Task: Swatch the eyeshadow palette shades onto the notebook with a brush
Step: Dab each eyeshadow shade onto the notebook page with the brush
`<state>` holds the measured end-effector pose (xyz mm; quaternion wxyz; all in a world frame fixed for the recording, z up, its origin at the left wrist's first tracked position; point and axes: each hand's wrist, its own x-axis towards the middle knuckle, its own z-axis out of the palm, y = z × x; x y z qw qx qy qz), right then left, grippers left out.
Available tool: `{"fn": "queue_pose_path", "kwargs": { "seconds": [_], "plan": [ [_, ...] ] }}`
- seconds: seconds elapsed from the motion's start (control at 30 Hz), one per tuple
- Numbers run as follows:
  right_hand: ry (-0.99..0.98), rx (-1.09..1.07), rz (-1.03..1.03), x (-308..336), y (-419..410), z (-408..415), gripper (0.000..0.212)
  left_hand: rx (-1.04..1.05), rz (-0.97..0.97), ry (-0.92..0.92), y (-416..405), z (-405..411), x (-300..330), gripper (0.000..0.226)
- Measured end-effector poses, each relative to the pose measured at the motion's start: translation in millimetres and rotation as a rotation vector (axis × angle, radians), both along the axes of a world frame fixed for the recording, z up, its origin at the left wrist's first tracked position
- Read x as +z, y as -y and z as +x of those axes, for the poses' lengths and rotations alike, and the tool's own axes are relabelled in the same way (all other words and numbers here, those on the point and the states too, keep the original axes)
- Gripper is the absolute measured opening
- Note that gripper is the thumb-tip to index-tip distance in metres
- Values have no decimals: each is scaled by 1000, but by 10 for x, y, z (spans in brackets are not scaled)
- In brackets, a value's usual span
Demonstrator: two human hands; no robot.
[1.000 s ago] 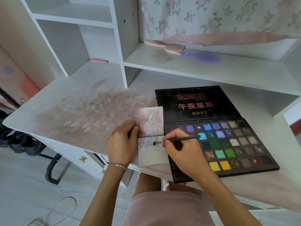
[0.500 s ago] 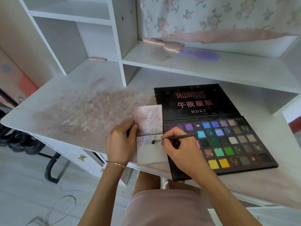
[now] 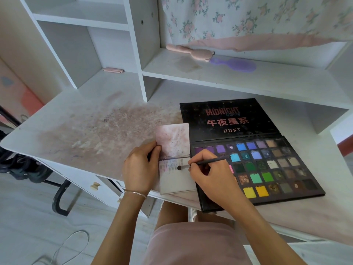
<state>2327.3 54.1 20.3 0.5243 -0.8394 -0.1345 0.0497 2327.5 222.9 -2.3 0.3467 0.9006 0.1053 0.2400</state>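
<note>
A small open notebook (image 3: 175, 180) lies at the desk's front edge, its upper page pink-stained and its lower page marked with a row of short colour strokes. My left hand (image 3: 140, 167) grips its left edge at the fold, thumb on the page. My right hand (image 3: 207, 175) pinches a thin dark brush (image 3: 202, 163); the brush tip touches the lower page just right of the strokes. The black eyeshadow palette (image 3: 263, 165) lies open to the right of the notebook, its lid flat behind it. My right hand covers part of the palette's left columns.
The white desk (image 3: 86, 134) is smeared with pinkish powder left of the notebook. Shelving rises behind it, with a pink hairbrush (image 3: 193, 52) and a purple hairbrush (image 3: 236, 65) on the right shelf and a pink clip (image 3: 112, 70) in the left bay. A floral cloth (image 3: 248, 22) hangs above.
The brush tip has shifted slightly left along the lower page, closer to the row of strokes. My left hand keeps its hold on the notebook. The camera drifted a little.
</note>
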Motion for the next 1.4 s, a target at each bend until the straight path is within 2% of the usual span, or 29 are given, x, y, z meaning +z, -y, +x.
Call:
{"fn": "queue_pose_path", "kwargs": {
  "seconds": [0.43, 0.73, 0.87, 1.13, 1.23, 1.4],
  "plan": [
    [5, 8, -1, -2, -3, 0, 19, 7, 9, -9, -14, 6, -16, 13],
    [-10, -164, 395, 53, 68, 35, 23, 10, 0, -1, -4, 5, -3, 12],
    [32, -184, 447, 106, 118, 9, 25, -5, 11, 12, -20, -3, -4, 13],
    [182, -381, 355, 134, 649, -49, 30, -3, 19, 11, -14, 11, -21, 13],
    [147, -501, 324, 63, 925, -46, 28, -13, 22, 11, -10, 17, -20, 14],
    [240, -691, 74, -20, 1292, -22, 24, -15, 36, 26, -5, 20, -26, 14]
  ]
}}
